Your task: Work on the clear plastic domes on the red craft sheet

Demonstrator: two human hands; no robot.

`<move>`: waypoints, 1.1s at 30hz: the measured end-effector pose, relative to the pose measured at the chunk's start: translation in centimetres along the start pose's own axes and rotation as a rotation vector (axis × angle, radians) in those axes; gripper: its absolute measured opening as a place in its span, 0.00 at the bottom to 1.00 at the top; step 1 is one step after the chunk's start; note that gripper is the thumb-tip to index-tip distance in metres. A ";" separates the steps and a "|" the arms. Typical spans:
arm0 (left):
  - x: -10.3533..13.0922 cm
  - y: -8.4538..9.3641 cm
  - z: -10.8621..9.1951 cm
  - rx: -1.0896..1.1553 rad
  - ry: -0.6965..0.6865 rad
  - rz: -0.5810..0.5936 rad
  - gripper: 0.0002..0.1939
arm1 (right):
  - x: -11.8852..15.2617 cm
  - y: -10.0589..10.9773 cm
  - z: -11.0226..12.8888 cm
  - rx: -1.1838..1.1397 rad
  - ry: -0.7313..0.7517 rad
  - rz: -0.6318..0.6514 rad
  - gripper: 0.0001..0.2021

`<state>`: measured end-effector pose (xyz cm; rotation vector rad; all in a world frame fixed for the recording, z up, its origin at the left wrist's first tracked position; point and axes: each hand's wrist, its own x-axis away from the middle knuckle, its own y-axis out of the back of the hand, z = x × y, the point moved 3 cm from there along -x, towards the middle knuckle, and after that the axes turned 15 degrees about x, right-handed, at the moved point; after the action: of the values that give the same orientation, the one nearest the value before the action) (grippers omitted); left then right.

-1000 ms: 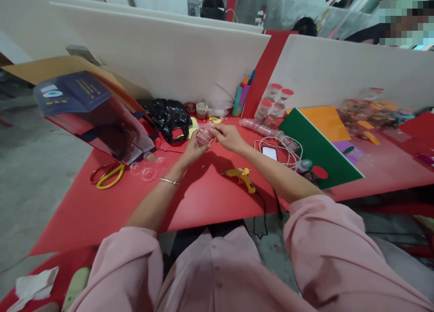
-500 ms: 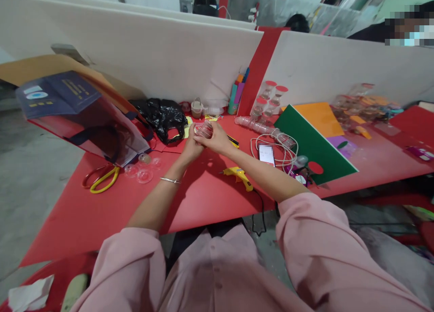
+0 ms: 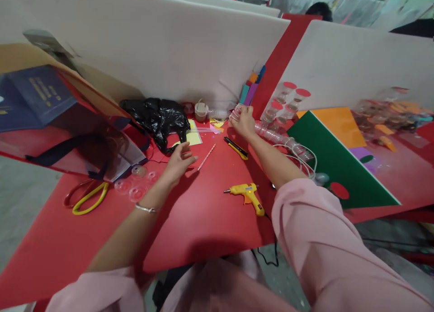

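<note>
My right hand [image 3: 244,122] reaches to the back of the red table, its fingers closed around a clear ridged plastic piece [image 3: 234,113] that looks like part of a bottle. Beside it, a row of clear plastic bottle pieces [image 3: 273,134] lies on the table. My left hand [image 3: 179,163] hovers over the left-middle with fingers apart and nothing in them. A thin pink-and-white striped stick [image 3: 206,157] lies just right of it. Between the hands and my body rest a black-and-yellow utility knife [image 3: 236,148] and a yellow glue gun [image 3: 249,196].
Yellow-handled scissors [image 3: 90,198] and clear domed plastic pieces [image 3: 137,192] lie at left, near a large bag [image 3: 68,140]. A black plastic bag [image 3: 158,120] sits behind. Red-topped clear containers [image 3: 285,95], a white cable and a green board [image 3: 334,163] stand right.
My hands have separated. The right hand has carried the clear plastic piece back and right; the left has let go and opened. The camera view has shifted, and the striped stick now shows.
</note>
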<state>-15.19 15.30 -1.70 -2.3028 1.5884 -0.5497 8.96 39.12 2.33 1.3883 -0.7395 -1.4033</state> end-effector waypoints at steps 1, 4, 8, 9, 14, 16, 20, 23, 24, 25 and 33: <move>0.3 0.4 -0.2 0.001 0.008 0.000 0.32 | -1.0 -0.6 -0.3 0.041 0.014 -0.005 0.31; 1.1 1.1 -0.7 0.020 0.037 -0.008 0.30 | -3.0 -2.3 -0.7 0.145 0.064 0.011 0.30; 2.2 1.4 -1.2 0.029 0.089 0.002 0.30 | -4.4 -4.3 -0.9 0.215 0.042 0.086 0.30; 2.4 1.5 -1.2 0.015 0.099 0.012 0.29 | -4.6 -4.6 -1.0 0.222 0.030 0.095 0.30; 3.0 2.4 -1.1 -0.048 0.121 0.040 0.28 | -5.2 -3.9 -2.2 0.293 0.035 0.076 0.36; 3.1 2.6 -1.0 -0.034 0.131 0.016 0.28 | -5.1 -3.1 -2.7 0.329 0.061 0.091 0.37; 3.6 3.1 -0.5 0.111 0.208 -0.071 0.27 | -4.4 -1.2 -3.0 0.346 0.087 0.122 0.39; 3.9 3.6 0.1 0.259 0.327 -0.144 0.22 | -3.2 0.5 -1.8 0.287 0.091 0.063 0.38; 4.0 3.8 0.2 0.294 0.364 -0.165 0.19 | -2.6 1.0 -1.1 0.238 0.094 0.043 0.36; 3.9 4.0 0.4 0.323 0.396 -0.185 0.16 | -1.8 1.4 -0.3 0.163 0.097 0.045 0.33; 2.2 3.2 1.1 0.494 0.499 -0.298 0.13 | 10.3 1.6 6.8 -0.888 -0.113 0.797 0.17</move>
<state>-16.62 12.15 -3.79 -2.1105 1.0958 -1.4974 4.24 27.70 1.12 0.2556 -0.5291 -0.9499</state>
